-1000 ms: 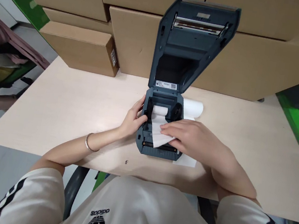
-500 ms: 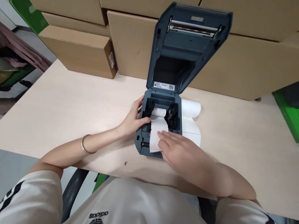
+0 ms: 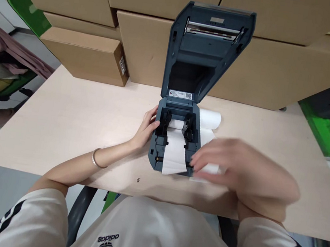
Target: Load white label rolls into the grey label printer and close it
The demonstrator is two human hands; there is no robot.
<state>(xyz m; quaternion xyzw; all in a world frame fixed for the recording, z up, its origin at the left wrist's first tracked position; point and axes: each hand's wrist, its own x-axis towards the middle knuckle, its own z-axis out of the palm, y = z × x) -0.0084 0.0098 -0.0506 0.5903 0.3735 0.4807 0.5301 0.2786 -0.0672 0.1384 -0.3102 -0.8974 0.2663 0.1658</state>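
A dark blue-grey label printer stands on the table with its lid raised. Inside it a small white paper roll sits between black holders. From that roll a strip of white paper runs toward me, its end lying over the printer's front edge. My left hand grips the printer's left side, thumb at the rim. Blurred by motion, my right hand hangs over the printer's front right corner, fingers apart and nothing visible in them. Part of the fingertips is smeared.
Another white paper roll lies right of the printer, its loose paper partly hidden under my right hand. Large cardboard boxes line the table's back. A flatter box stands at the back left. A tiny dark object lies near the front edge.
My right hand has let go of the paper strip and moved right, off the printer. The strip's end now lies flatter and further forward. My left thumb has drawn back to the rim.
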